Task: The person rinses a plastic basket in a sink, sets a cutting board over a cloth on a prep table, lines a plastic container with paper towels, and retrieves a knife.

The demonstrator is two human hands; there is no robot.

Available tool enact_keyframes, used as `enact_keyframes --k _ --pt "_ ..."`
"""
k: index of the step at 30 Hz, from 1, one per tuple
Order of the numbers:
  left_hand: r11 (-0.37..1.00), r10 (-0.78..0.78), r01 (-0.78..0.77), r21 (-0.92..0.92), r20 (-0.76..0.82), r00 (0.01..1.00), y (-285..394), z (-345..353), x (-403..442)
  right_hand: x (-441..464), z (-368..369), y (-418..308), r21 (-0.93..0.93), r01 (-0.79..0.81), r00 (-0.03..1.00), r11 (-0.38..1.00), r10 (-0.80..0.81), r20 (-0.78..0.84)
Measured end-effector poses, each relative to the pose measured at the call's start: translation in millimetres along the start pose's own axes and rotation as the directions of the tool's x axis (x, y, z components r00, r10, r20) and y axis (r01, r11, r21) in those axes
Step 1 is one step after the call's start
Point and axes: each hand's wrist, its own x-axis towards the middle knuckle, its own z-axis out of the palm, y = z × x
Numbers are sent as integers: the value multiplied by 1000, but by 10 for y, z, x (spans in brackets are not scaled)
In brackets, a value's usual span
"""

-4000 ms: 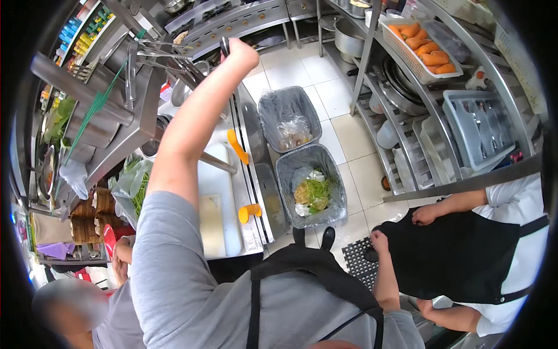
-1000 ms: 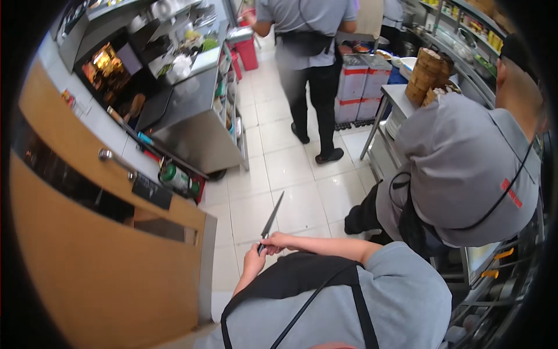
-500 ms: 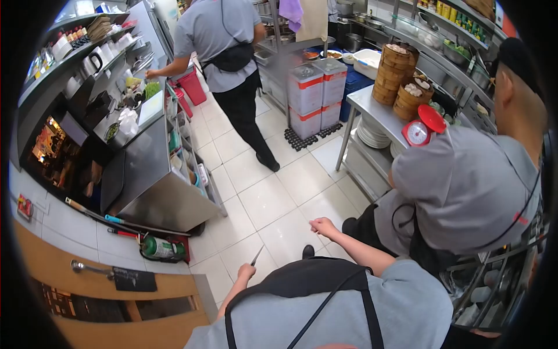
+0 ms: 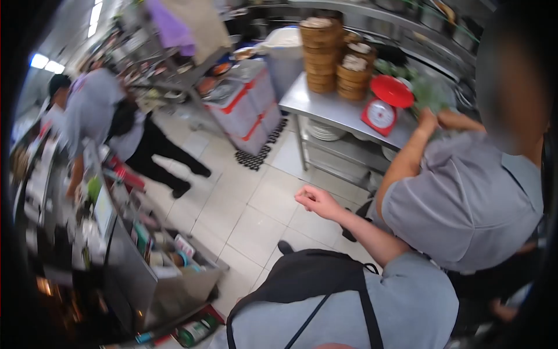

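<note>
My right hand [image 4: 317,202] hangs over the tiled floor in front of my black apron [image 4: 302,279], touching no surface. Its fingers are curled together, and anything between them is too small to make out. Nearest to it is the steel table [image 4: 349,125], beyond and to the right. A red scale [image 4: 381,113] with a red pan stands there beside stacked bamboo steamers [image 4: 321,55]. Neither my left hand nor the knife shows.
Close on the right, a co-worker in grey [image 4: 465,198] has both hands over greens [image 4: 430,96]. Red-and-white containers [image 4: 247,107] stand near a black mat [image 4: 261,148]. Another person [image 4: 96,110] is at the left counter [image 4: 136,273]. White floor tiles [image 4: 253,232] lie ahead.
The view has swung right, so the wooden door is gone and the steamer table is nearer the middle. My left hand with the knife has left the view. My right hand remains raised, its fingers closed.
</note>
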Motion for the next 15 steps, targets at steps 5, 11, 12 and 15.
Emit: enact_keyframes --k 5,11,12,15 --pt "975 186 -188 118 29 982 845 -803 884 462 -318 -482 -94 105 979 990 -120 -168" --pt "937 314 -306 170 -19 949 2070 -1915 1689 1139 210 -228 -403 67 996 913 -83 -22" --pt "779 552 -551 299 92 829 2105 -2015 2252 1200 301 -231 -517 49 996 855 -5 86" --pt "960 265 -268 86 45 963 2886 -2488 2278 1424 371 21 -607 61 953 793 135 273"
